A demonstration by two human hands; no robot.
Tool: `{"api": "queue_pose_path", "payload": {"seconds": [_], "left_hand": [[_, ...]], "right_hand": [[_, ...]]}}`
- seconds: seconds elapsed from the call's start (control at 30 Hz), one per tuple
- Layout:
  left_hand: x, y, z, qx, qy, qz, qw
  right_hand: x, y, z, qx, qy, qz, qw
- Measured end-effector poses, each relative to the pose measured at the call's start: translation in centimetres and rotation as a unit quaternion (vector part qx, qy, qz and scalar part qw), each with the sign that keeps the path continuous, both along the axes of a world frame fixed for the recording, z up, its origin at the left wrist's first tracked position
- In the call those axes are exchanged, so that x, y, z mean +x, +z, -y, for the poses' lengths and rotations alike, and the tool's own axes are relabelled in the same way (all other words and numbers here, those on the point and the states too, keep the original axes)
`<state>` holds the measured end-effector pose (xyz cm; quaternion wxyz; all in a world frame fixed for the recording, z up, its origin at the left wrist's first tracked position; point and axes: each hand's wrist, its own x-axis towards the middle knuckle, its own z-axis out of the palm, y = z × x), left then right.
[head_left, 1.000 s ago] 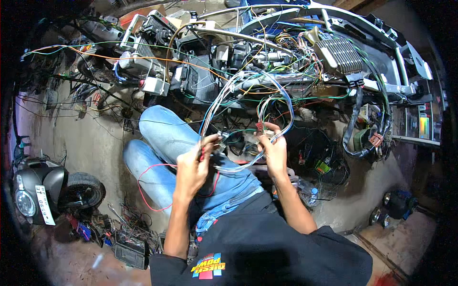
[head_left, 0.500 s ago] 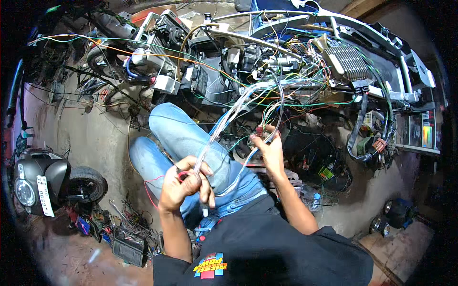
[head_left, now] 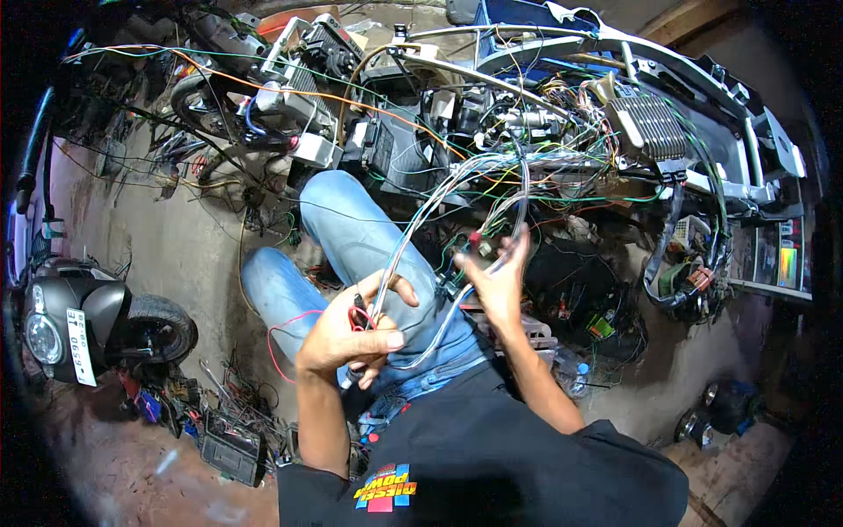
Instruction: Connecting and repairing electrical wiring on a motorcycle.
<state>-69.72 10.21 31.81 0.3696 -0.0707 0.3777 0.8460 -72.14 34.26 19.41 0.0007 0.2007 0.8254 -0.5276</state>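
Observation:
My left hand is closed around a bundle of pale and coloured wires, which runs up to the frame lying across the top. A thin red wire loops at these fingers, beside a small dark piece. My right hand, slightly blurred, loosely holds a dark-sleeved cable crossing its palm, thumb and fingers apart. From that hand, white and blue wires curve down toward my left hand. A small red connector on a branch of wires sits by the right thumb, and I cannot tell whether they touch.
The bare vehicle frame carries a finned metal part and tangled wires. My jeans-clad knees are below it. A scooter front and wheel stand at left, near a black open case. A plastic bottle lies at right.
The left hand's thumb and forefinger have spread, and it has risen slightly. The right hand's thumb and fingers have opened away from the red connector. My view has shifted slightly.

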Motion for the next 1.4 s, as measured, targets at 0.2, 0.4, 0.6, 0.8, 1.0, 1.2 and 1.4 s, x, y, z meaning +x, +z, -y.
{"api": "queue_pose_path", "payload": {"seconds": [0.2,0.4,0.6,0.8,1.0,1.2,1.4], "left_hand": [[0.4,0.2,1.9,0.030,0.047,0.005,0.998],[-0.2,0.0,2.2,0.009,0.051,-0.004,0.999],[0.4,1.0,2.1,-0.102,0.036,-0.039,0.993],[1.0,1.6,1.1,-0.192,0.006,-0.133,0.972],[2.5,1.1,0.0,-0.229,0.046,-0.187,0.954],[4.8,-3.2,0.8,-0.347,0.201,-0.165,0.901],[8.5,-5.8,4.8,-0.350,0.352,0.009,0.868]], "right_hand": [[2.6,5.5,-1.4,0.045,0.030,-0.255,0.965],[1.9,8.4,-0.5,0.141,0.122,-0.198,0.962],[1.0,10.1,-1.5,0.053,0.232,-0.337,0.911],[0.0,7.5,1.1,0.241,0.457,-0.005,0.856],[-3.4,4.6,0.7,0.262,0.468,0.016,0.844],[-7.8,0.1,1.9,0.273,0.422,-0.048,0.863],[-14.4,-6.6,6.9,0.196,0.429,-0.066,0.879]]}}
